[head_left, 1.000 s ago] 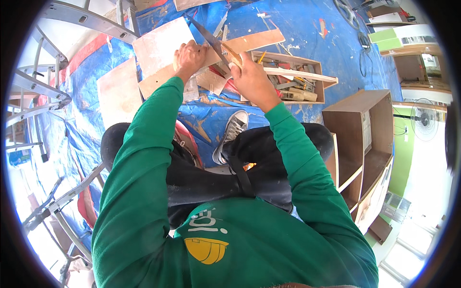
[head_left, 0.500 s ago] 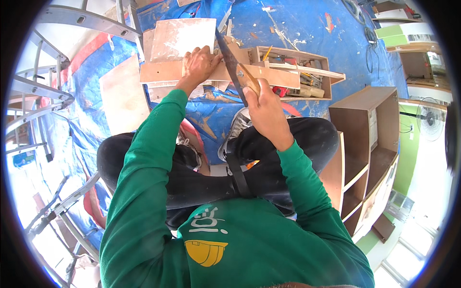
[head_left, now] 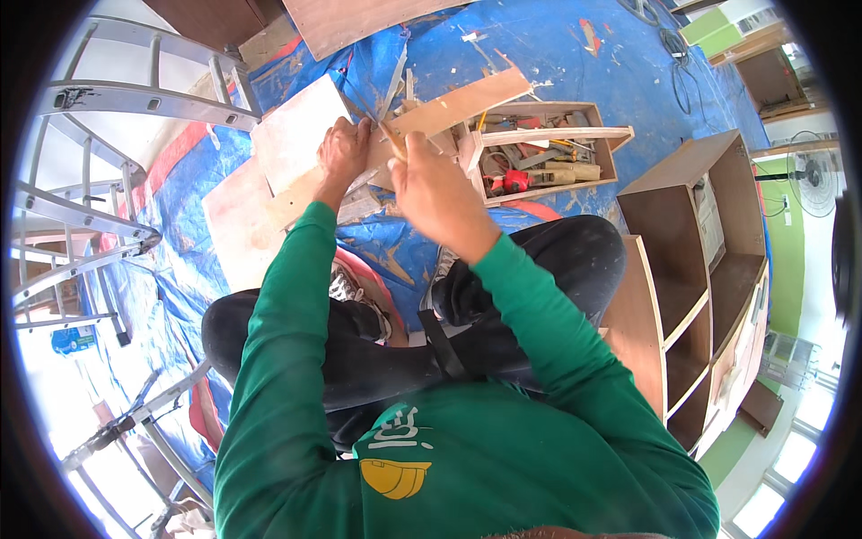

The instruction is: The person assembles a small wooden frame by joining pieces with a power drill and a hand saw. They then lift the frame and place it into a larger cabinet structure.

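My right hand [head_left: 440, 193] is closed round the wooden handle of a handsaw [head_left: 393, 141]. The saw's dark blade reaches up and left, by the fingers of my left hand. A long, narrow wooden board [head_left: 476, 97] lies slantwise, its right end raised toward the far side. My left hand [head_left: 343, 154] holds this board down, fingers bent over it beside the blade. Under and behind my left hand rests a pale, square wooden panel [head_left: 292, 126]. Where the blade meets the board is partly hidden by my hands.
An open wooden toolbox [head_left: 539, 193] with several tools stands right of the board. A brown cabinet [head_left: 664, 216] is at my right, and metal ladders [head_left: 153, 106] at the left. Blue sheeting [head_left: 548, 54] with scraps covers the floor. A large wooden panel [head_left: 359, 22] lies at the far side.
The board has turned, its right end swinging away from me. My right hand and the saw have moved left, close to my left hand. The view has shifted too.
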Tool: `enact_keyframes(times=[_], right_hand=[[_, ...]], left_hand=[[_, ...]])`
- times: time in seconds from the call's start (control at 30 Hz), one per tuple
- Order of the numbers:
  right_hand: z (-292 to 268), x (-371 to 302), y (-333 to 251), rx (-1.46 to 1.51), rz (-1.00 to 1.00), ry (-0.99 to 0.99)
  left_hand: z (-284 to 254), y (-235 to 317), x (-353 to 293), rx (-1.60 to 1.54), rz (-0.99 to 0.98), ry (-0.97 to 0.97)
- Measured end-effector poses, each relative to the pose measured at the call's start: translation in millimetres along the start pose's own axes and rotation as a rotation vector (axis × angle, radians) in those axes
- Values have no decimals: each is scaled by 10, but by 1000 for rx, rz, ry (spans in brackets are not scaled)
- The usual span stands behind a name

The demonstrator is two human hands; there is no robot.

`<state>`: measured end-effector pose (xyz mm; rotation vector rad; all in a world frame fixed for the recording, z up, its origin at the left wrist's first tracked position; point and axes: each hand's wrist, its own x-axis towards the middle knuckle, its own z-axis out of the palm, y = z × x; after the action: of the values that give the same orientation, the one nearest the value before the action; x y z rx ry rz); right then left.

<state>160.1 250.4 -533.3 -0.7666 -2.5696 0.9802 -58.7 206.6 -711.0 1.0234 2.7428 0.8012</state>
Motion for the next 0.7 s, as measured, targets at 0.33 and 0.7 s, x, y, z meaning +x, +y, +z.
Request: enact_keyframes(times=[0.33,0.7], right_hand=[[-316,-266,130,5,53,-106],[-386,-539,282,79,28,-41]], left_hand=[[77,168,70,90,35,30],[125,91,99,51,11,-25]])
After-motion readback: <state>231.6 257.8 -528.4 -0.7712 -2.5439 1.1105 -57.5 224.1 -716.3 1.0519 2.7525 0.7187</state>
